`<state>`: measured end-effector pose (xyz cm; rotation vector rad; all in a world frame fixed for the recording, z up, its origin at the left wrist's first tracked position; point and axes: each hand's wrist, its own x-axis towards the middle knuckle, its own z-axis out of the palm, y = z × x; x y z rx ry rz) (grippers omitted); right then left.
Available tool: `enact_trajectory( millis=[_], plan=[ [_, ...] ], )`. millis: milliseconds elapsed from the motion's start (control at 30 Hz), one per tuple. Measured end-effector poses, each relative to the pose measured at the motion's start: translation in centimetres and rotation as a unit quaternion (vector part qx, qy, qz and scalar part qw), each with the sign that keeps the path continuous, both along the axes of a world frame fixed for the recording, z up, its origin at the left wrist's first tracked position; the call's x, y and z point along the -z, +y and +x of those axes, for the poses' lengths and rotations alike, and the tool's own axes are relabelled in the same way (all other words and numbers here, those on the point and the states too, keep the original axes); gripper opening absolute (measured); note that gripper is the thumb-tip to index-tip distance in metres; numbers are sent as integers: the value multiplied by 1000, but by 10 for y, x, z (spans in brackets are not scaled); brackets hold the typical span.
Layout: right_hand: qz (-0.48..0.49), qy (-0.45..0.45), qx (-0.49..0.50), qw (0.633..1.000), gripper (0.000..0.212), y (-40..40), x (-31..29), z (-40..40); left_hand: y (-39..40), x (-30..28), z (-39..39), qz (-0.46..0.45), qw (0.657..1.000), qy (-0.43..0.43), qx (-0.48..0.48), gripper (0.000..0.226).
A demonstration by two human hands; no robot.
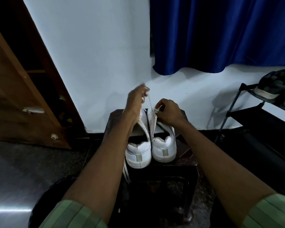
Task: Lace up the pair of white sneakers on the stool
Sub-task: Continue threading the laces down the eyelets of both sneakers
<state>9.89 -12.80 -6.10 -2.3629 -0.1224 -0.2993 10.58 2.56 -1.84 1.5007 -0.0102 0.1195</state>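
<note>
Two white sneakers stand side by side on a dark stool (186, 163), heels toward me: the left sneaker (138, 155) and the right sneaker (164, 148). My left hand (136, 97), blurred, is raised above the shoes and pinches the end of a white lace (149, 101) that runs taut down to the right sneaker's eyelets. My right hand (169, 112) rests on the right sneaker's front and pinches the lace at the eyelets. A loose lace (126, 173) hangs from the left sneaker over the stool's edge.
A white wall is close behind the stool, with a blue curtain (220, 33) above it. A wooden cabinet door (20, 96) stands open at the left. A black shoe rack (257, 116) with a dark shoe (275, 86) is at the right.
</note>
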Motion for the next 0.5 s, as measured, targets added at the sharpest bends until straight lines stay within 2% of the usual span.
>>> enact_trajectory(
  millis=[33,67,100,133,167,200,233,267,300,333,367,400,433,500],
  plan=[
    [2,-2,0,1000,14,0,1,0,3,-4,2,-40,999,6,-12,39],
    [5,-3,1,1000,15,1,2,1,4,-6,2,-23,1000,2,-14,45],
    [8,-5,1,1000,15,0,2,0,6,-5,3,50,999,-7,-15,51],
    [10,-7,1,1000,16,0,2,0,7,0,5,166,986,-21,-21,56],
    [11,-9,2,1000,16,0,2,0,9,6,5,285,958,-27,-26,58],
    [13,-10,2,1000,16,-1,2,0,8,11,5,359,933,-26,-23,59],
    [13,-10,0,1000,16,-1,2,0,7,14,5,386,923,-11,-9,58],
    [12,-11,-2,1000,16,0,2,0,5,12,3,371,928,8,11,56],
    [9,-9,-3,1000,17,0,1,-1,3,9,3,303,952,35,30,52],
    [6,-9,-3,1000,17,0,1,-1,3,3,2,191,978,76,47,46],
    [2,-10,-4,1000,18,0,0,-2,4,-3,1,91,988,111,62,40],
    [2,-12,-5,1000,17,1,0,-3,5,-7,-1,38,990,114,72,35],
    [4,-17,-9,1000,16,1,-1,-4,5,-9,-2,44,992,91,74,32],
    [56,-22,-33,998,20,3,-5,-8,4,-8,-7,149,987,5,68,30]
  ],
)
